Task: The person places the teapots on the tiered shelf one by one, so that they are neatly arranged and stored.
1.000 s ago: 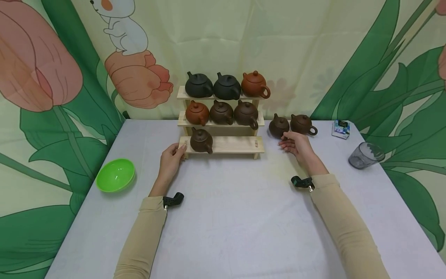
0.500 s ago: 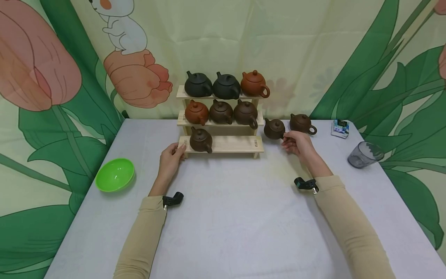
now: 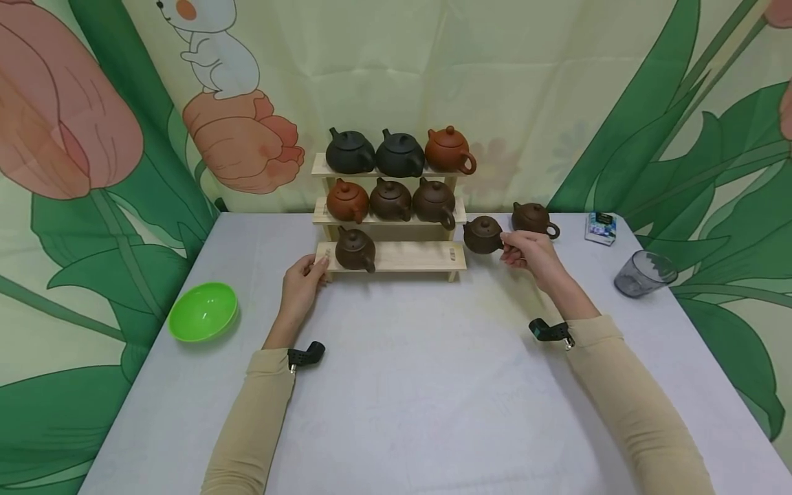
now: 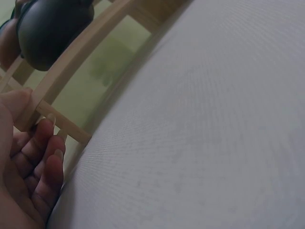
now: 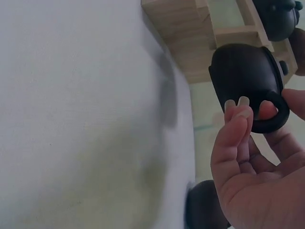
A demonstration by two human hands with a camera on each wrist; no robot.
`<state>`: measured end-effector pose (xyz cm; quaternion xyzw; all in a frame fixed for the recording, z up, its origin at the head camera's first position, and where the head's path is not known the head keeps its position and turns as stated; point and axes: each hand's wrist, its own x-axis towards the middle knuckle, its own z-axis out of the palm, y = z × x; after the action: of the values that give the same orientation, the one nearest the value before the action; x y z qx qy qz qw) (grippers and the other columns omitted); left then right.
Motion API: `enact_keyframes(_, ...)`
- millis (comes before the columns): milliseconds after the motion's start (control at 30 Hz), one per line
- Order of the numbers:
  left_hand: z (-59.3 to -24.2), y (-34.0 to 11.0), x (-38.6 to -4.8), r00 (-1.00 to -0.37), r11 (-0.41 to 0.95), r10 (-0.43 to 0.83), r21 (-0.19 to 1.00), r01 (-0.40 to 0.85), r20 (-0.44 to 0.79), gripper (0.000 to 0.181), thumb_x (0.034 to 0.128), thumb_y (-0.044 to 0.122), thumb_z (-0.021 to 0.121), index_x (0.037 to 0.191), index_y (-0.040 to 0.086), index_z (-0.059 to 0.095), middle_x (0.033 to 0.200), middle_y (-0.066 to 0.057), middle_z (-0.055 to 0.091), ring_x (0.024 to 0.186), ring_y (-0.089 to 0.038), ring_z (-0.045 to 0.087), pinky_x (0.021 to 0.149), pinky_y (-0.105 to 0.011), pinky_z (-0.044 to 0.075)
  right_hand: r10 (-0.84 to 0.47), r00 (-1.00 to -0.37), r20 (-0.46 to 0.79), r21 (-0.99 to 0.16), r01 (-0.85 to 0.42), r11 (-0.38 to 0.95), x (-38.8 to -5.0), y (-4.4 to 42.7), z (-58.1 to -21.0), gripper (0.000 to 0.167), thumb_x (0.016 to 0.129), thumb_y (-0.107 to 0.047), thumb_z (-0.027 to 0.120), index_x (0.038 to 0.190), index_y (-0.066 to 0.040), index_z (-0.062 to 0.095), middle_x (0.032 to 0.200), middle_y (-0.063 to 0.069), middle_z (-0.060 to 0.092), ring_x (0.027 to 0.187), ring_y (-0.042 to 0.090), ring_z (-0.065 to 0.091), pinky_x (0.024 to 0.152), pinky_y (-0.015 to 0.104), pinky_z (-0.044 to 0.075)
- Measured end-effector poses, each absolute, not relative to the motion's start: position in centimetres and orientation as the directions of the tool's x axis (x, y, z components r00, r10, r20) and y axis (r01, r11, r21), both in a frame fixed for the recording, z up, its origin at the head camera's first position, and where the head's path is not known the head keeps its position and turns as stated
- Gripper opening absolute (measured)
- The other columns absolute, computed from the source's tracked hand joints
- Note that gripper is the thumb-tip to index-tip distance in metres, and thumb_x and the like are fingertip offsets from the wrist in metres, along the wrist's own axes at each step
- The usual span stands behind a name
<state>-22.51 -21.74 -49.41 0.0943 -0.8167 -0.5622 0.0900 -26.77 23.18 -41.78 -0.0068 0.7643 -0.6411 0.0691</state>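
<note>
With its fingers at the ring handle, my right hand [image 3: 533,258] holds a dark brown teapot [image 3: 482,235] just right of the wooden stand. In the right wrist view, a finger passes through the handle of this teapot [image 5: 245,71], which hangs off the white cloth. My left hand [image 3: 302,287] grips the left end of the three-tier wooden stand [image 3: 421,256], thumb on top and fingers curled below in the left wrist view. One brown teapot [image 3: 355,249] sits at the left of the lowest tier. Another brown teapot [image 3: 532,217] stands on the table behind my right hand.
Three teapots fill the middle tier, among them a reddish one [image 3: 347,201]. On the top tier are two black teapots [image 3: 349,151] and an orange-brown one [image 3: 448,148]. A green bowl [image 3: 203,312] lies left; a tilted glass [image 3: 645,273] and a small box [image 3: 600,227] lie right.
My right hand has taken the brown teapot by its handle and moved it left, up to the stand's right side. My left hand stays on the stand.
</note>
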Motion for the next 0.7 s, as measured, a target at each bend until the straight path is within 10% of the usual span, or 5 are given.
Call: enact_keyframes(700,-49.2,-21.6,-22.3,-0.968,0.339,-0.248,0.939,-0.049,0.039,0.054,0.0953,0.053,0.059,0.126,0.01,0.063,0.091,-0.008,0.064,0.077,-0.013,0.058,0.062,-0.02,0.047,-0.209,-0.978,-0.023,-0.966,-0.032,0.258,-24.8,22.3,-40.6,0.03,0.097,-0.03,0.062,0.078,-0.007,0.066,0.068,-0.001,0.065,0.06,0.011,0.06,0.057,0.026,0.052)
